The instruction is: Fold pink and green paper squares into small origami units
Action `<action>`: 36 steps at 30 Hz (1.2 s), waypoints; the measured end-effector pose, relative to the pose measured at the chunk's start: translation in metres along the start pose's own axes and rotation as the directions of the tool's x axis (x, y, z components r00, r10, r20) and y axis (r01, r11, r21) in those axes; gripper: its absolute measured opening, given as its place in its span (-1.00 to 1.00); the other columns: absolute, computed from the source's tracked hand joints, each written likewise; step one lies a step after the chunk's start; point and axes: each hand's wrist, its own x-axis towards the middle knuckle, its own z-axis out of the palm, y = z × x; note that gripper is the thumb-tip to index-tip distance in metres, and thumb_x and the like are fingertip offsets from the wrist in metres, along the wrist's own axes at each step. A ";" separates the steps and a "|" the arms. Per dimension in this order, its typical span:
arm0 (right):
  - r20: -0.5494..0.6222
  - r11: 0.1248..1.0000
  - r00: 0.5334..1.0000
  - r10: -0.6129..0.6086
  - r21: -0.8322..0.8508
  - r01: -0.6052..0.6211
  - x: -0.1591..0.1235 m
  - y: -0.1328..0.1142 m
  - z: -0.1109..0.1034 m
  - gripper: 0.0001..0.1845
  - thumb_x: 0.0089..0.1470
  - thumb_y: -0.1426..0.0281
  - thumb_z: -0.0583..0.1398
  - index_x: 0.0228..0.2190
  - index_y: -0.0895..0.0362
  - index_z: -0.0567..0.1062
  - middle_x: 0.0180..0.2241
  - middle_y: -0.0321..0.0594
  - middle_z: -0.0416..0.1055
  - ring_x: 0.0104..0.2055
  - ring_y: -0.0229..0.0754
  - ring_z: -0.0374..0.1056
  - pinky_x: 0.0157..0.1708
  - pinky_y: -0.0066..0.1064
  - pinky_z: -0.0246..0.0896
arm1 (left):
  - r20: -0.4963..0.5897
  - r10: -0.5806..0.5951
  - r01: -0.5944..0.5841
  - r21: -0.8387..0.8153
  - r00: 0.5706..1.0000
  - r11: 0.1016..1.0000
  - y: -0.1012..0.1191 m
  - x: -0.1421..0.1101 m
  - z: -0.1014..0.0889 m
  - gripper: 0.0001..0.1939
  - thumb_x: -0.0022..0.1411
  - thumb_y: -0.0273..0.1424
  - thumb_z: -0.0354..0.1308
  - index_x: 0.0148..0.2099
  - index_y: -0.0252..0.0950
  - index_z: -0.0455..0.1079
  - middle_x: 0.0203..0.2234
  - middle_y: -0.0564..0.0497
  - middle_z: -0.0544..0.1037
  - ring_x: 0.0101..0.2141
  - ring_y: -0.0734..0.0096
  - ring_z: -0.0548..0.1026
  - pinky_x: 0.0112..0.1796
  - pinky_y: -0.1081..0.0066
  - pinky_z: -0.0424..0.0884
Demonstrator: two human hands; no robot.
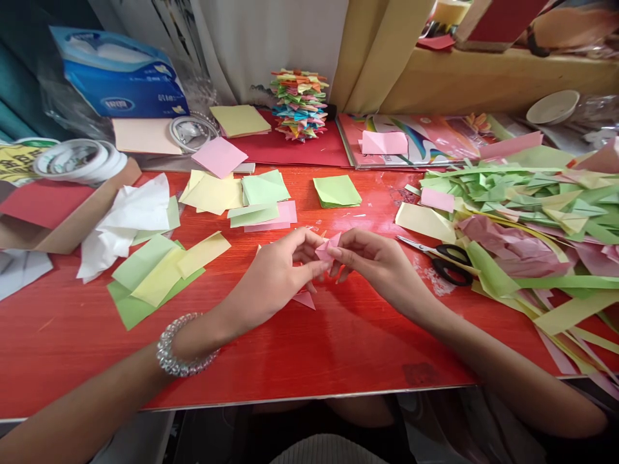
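Note:
Between my two hands is a small folded piece of pink paper (327,247), raised just above the red table. My left hand (285,264), with a clear beaded coil on its wrist, pinches the paper's left side. On the right side my right hand (374,261) grips it between thumb and fingers. Part of another pink paper piece (305,299) shows on the table below my left hand. Just beyond my hands sits a stack of green paper squares (337,191). Scissors with black handles (449,261) lie to the right of my right hand.
Loose paper sheets (159,274) lie at left, near a crumpled white tissue (128,222) and a cardboard box (68,225) with tape rolls (82,161). Green and pink paper pieces (541,200) pile up at right. A multicoloured folded-paper tower (300,106) stands at the back.

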 end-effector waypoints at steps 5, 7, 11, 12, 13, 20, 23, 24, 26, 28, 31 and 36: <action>0.047 0.999 0.999 -0.010 -0.047 0.013 0.000 -0.002 0.000 -0.74 0.06 0.20 0.15 -0.45 0.17 0.40 -0.50 -0.29 0.36 -0.47 -0.32 0.33 -0.45 -0.47 0.30 | -0.041 0.027 -0.024 0.068 0.999 0.997 0.003 0.002 -0.002 -0.80 0.16 -0.26 0.13 -0.21 -0.25 0.35 -0.30 0.03 0.48 -0.28 0.40 0.43 -0.27 0.41 0.36; 0.084 1.000 0.996 0.012 -0.029 -0.010 0.000 -0.003 0.000 -0.74 0.07 0.21 0.14 -0.45 0.17 0.42 -0.51 -0.29 0.37 -0.46 -0.31 0.36 -0.42 -0.45 0.33 | -0.045 0.016 -0.017 -0.015 0.999 1.000 0.005 0.002 -0.002 -0.80 0.19 -0.25 0.09 -0.25 -0.29 0.35 -0.38 0.02 0.48 -0.35 0.41 0.44 -0.35 0.44 0.37; 0.134 0.998 0.990 0.050 0.024 -0.054 0.001 -0.007 0.001 -0.70 0.10 0.20 0.11 -0.40 0.18 0.48 -0.44 -0.25 0.43 -0.39 -0.27 0.40 -0.32 -0.40 0.36 | -0.099 -0.048 0.028 -0.196 0.994 0.980 0.009 0.000 0.000 -0.79 0.19 -0.25 0.09 -0.31 -0.31 0.33 -0.43 0.01 0.45 -0.39 0.41 0.44 -0.39 0.45 0.41; 0.139 0.998 0.989 0.051 0.037 -0.057 0.000 -0.007 0.001 -0.70 0.09 0.20 0.11 -0.39 0.17 0.49 -0.43 -0.24 0.44 -0.37 -0.26 0.41 -0.30 -0.40 0.36 | -0.115 -0.050 0.026 -0.204 0.992 0.979 0.010 -0.001 0.000 -0.80 0.18 -0.25 0.09 -0.32 -0.30 0.33 -0.43 0.01 0.45 -0.38 0.41 0.43 -0.39 0.45 0.41; 0.140 0.997 0.989 0.054 0.049 -0.061 0.000 -0.008 0.002 -0.70 0.09 0.20 0.12 -0.37 0.17 0.51 -0.41 -0.23 0.45 -0.36 -0.26 0.42 -0.29 -0.39 0.36 | -0.133 -0.048 0.022 -0.191 0.990 0.981 0.010 -0.001 0.001 -0.80 0.18 -0.24 0.09 -0.32 -0.29 0.32 -0.42 0.01 0.45 -0.38 0.41 0.42 -0.42 0.46 0.39; 0.093 0.993 0.993 0.080 0.078 -0.087 -0.005 -0.008 0.010 -0.81 0.00 0.28 0.22 -0.39 0.13 0.55 -0.45 -0.26 0.48 -0.40 -0.26 0.43 -0.33 -0.41 0.37 | -0.137 -0.120 0.086 -0.232 0.983 0.969 0.006 -0.005 0.005 -0.79 0.18 -0.24 0.07 -0.38 -0.27 0.33 -0.49 0.06 0.38 -0.51 0.50 0.29 -0.50 0.47 0.28; 0.119 0.993 0.991 0.066 0.093 -0.077 -0.007 -0.010 0.011 -0.84 0.02 0.32 0.21 -0.37 0.11 0.57 -0.49 -0.28 0.48 -0.44 -0.28 0.42 -0.35 -0.43 0.37 | -0.031 -0.233 0.199 -0.424 0.972 0.884 0.007 -0.008 0.007 -0.79 0.16 -0.25 0.09 -0.41 -0.29 0.31 -0.55 0.10 0.29 -0.58 0.56 0.21 -0.51 0.47 0.30; 0.121 0.992 0.991 0.062 0.100 -0.074 -0.008 -0.011 0.012 -0.84 0.02 0.34 0.21 -0.36 0.10 0.58 -0.50 -0.28 0.49 -0.45 -0.29 0.42 -0.36 -0.44 0.37 | 0.010 -0.260 0.233 -0.478 0.966 0.847 0.008 -0.008 0.007 -0.79 0.15 -0.27 0.09 -0.42 -0.30 0.30 -0.57 0.11 0.26 -0.60 0.58 0.18 -0.52 0.48 0.30; 0.122 0.990 0.991 0.059 0.118 -0.073 -0.008 -0.012 0.012 -0.84 0.02 0.35 0.21 -0.35 0.08 0.59 -0.50 -0.28 0.51 -0.46 -0.28 0.43 -0.37 -0.42 0.38 | 0.077 -0.276 0.271 -0.559 0.958 0.783 0.009 -0.009 0.006 -0.80 0.15 -0.30 0.10 -0.45 -0.30 0.28 -0.60 0.14 0.20 -0.62 0.60 0.14 -0.55 0.52 0.27; 0.117 0.988 0.991 0.062 0.136 -0.078 -0.009 -0.013 0.012 -0.84 0.01 0.34 0.22 -0.34 0.07 0.59 -0.48 -0.28 0.52 -0.46 -0.27 0.44 -0.38 -0.40 0.39 | 0.106 -0.276 0.284 -0.588 0.955 0.758 0.009 -0.009 0.005 -0.80 0.15 -0.31 0.10 -0.46 -0.29 0.26 -0.61 0.14 0.20 -0.63 0.61 0.14 -0.57 0.54 0.25; 0.088 0.984 0.992 0.093 0.144 -0.105 -0.008 -0.015 0.013 -0.84 -0.01 0.32 0.23 -0.35 0.07 0.59 -0.52 -0.29 0.51 -0.46 -0.26 0.44 -0.37 -0.41 0.39 | 0.039 -0.260 0.239 -0.545 0.965 0.804 0.008 -0.008 0.003 -0.79 0.14 -0.29 0.12 -0.45 -0.30 0.27 -0.54 0.12 0.26 -0.60 0.60 0.18 -0.58 0.53 0.25; 0.048 0.970 0.986 0.160 0.177 -0.166 -0.007 -0.017 0.014 -0.83 -0.05 0.30 0.25 -0.45 0.14 0.58 -0.58 -0.28 0.47 -0.51 -0.28 0.40 -0.42 -0.43 0.38 | -0.073 -0.178 0.127 -0.450 0.981 0.884 0.009 -0.007 0.004 -0.79 0.19 -0.26 0.08 -0.40 -0.30 0.26 -0.50 0.08 0.35 -0.56 0.58 0.29 -0.57 0.54 0.27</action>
